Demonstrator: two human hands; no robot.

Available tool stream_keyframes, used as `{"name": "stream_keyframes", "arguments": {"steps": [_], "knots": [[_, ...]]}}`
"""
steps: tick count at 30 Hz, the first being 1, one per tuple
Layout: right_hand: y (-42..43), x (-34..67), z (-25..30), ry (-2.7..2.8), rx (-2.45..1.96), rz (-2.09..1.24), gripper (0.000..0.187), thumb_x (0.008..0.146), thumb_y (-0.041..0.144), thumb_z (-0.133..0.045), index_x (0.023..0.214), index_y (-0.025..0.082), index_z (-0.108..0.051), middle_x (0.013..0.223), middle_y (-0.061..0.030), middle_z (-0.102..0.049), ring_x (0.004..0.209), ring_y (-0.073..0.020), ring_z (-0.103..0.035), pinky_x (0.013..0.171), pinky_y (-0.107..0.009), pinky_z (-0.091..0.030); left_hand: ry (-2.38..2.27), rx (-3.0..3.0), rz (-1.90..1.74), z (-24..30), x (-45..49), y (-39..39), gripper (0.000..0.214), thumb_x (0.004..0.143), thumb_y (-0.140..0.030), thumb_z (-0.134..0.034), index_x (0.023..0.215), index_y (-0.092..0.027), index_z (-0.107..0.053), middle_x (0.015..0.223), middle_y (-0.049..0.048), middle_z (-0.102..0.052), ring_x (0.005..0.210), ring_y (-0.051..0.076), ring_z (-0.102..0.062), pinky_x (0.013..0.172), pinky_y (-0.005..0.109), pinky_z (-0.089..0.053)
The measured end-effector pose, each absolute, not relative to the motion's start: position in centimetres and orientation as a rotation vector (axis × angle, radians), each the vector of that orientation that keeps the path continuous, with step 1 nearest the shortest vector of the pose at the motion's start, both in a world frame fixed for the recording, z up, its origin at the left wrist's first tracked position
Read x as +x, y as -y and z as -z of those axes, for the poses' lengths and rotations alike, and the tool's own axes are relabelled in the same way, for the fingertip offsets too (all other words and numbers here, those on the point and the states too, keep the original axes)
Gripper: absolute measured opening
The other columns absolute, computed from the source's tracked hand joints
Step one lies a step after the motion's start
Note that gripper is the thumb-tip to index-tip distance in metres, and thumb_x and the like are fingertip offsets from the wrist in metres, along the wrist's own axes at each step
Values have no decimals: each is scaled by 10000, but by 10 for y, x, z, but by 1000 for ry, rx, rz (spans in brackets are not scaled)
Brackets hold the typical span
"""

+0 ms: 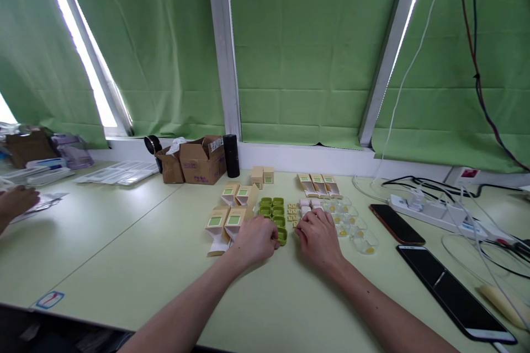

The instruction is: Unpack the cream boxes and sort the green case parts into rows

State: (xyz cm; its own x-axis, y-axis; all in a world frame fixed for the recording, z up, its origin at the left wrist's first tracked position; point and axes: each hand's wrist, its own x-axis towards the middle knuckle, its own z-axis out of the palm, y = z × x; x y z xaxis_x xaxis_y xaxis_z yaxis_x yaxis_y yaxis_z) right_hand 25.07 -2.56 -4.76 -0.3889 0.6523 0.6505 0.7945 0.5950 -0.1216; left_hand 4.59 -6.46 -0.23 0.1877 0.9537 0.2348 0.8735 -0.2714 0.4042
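My left hand (257, 238) has its fingers curled and pressed against the nearest small green container (282, 236), at its left edge. More green containers (278, 202) stand behind it in two columns. My right hand (319, 234) is bent closed beside a column of small yellow square pieces (292, 212); its fingertips meet by the nearest one, and whatever lies between them is hidden. Just behind that hand sit pale pink and white blocks (310, 204). Clear plastic shells with yellow centres (351, 220) lie to its right. Open cardboard boxes with green labels (234, 219) stand left of the containers.
More open boxes (318, 185) and two small closed boxes (262, 175) stand farther back. Brown cartons (202, 160) and a black cylinder (231, 155) are by the wall. Phones (451, 287), a power strip (426, 212) and cables lie right. Another person's hand (19, 202) is far left.
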Motion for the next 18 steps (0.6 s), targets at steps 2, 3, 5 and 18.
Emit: {"name": "stream_keyframes", "arguments": {"steps": [2,3,5,18], "knots": [[26,251,47,2157,-1141,261,161,914,178,-661,774,214,-733,873,-50,-663,960,-226,-494,839,-377,-316,-1780,2289,-638,4,45,64,95,689,-180,-745,634,-254,-770,681,65,-731,660,252,-624,647,342,-378],[26,251,47,2160,-1141,258,160,915,178,-661,776,214,-733,874,-51,-665,962,-227,-495,839,-377,-317,-1786,2296,-619,5,45,63,90,694,-185,-743,648,-256,-776,693,70,-738,669,261,-631,650,345,-383],[26,251,47,2164,-1143,264,158,917,181,-661,781,215,-733,874,-53,-664,966,-229,-496,837,-377,-318,-1797,2305,-589,7,45,63,85,706,-199,-739,668,-260,-783,706,77,-746,684,274,-642,658,349,-391],[25,250,50,2166,-1121,248,161,921,191,-647,790,220,-736,876,-57,-655,956,-235,-484,833,-383,-318,-1829,2263,-589,1,47,65,130,661,-130,-744,659,-259,-760,693,59,-742,667,261,-635,643,331,-367]]}}
